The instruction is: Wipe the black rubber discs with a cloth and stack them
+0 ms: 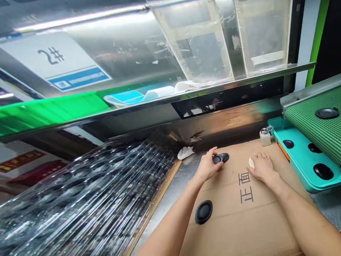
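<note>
Over the far part of the cardboard sheet, my left hand is closed around a few small black round parts, which lie tilted against one another. The thumb is on the near side, the fingers on the far side. To the right, my right hand rests palm down on the cardboard, closed on a small cream-coloured pad. Its fingers partly cover the pad. A larger black ringed disc lies flat near my left forearm.
At left, clear plastic trays hold many black parts. A teal bin with several black discs stands at right, below a green conveyor belt carrying another disc. A small white bottle and crumpled white cloth sit at the back.
</note>
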A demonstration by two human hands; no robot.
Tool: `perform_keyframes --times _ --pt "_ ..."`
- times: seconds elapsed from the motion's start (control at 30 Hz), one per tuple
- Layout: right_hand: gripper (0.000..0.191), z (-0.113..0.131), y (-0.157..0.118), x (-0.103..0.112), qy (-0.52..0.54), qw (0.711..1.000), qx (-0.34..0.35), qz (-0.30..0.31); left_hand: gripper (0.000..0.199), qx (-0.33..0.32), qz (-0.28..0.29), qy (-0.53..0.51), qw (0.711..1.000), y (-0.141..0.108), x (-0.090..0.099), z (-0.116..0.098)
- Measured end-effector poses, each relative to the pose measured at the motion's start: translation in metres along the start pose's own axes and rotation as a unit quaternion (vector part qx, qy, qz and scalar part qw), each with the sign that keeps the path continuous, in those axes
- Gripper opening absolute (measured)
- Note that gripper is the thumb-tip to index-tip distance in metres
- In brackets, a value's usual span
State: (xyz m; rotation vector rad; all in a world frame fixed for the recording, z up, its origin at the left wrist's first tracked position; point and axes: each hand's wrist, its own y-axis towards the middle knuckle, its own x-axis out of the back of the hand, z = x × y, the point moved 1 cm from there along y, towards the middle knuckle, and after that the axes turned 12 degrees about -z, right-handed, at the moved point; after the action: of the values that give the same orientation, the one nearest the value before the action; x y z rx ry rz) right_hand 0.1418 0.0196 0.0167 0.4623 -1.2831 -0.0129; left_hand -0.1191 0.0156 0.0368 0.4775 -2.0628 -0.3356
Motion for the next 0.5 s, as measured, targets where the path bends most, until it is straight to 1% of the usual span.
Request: perform_keyframes --times 0.07,0.13,0.2,0.3,0.37,0.47,0.5 --pt "0.037 0.001 0.000 0.000 0.003 1.000 -0.003 0.000 0.080 -0.005 0.042 0.016 0.999 0.021 -0.005 0.010" --pt "0.036 0.002 0.000 0.000 0.006 1.000 -0.007 0.000 0.081 -0.005 0.090 0.023 0.996 0.034 -0.012 0.016" --pt "0.035 0.004 -0.001 -0.001 0.012 1.000 -0.012 0.001 0.082 -0.006 0.127 0.023 0.992 0.042 -0.019 0.017" --pt "0.034 0.005 -0.001 0.000 0.020 1.000 -0.011 -0.002 0.085 -0.022 0.171 0.033 0.984 0.047 -0.028 0.013" --pt "0.031 0.005 0.000 0.002 0.025 1.000 0.003 -0.016 0.083 -0.037 0.188 0.062 0.980 0.048 -0.032 0.010" --pt "0.029 0.006 0.000 0.005 0.045 0.997 0.033 -0.055 0.070 -0.052 0.191 0.100 0.975 0.047 -0.033 0.006" --pt "0.029 0.007 0.000 0.005 0.051 0.996 0.039 -0.057 0.066 -0.055 0.192 0.108 0.974 0.045 -0.032 0.005"
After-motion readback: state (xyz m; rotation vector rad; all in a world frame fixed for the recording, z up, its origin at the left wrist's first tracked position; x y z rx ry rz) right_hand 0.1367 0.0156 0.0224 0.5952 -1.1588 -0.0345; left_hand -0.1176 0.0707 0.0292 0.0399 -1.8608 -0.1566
